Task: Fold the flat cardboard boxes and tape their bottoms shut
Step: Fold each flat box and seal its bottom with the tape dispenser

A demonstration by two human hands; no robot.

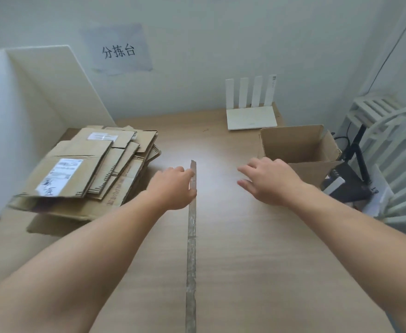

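Head view, left hand (173,186) fingers curled at tape strip (191,236), grasp unclear, right hand (270,181) fingers spread loose

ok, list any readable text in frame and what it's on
"分拣台": sign on the wall.
Front label on the cardboard stack: print and scrawl blurred, unreadable.
Rear label on the same stack: too small.
Print on a lower sheet of the stack: blurred.
Sticker on the router: too small.
Paper at right: marks unreadable.
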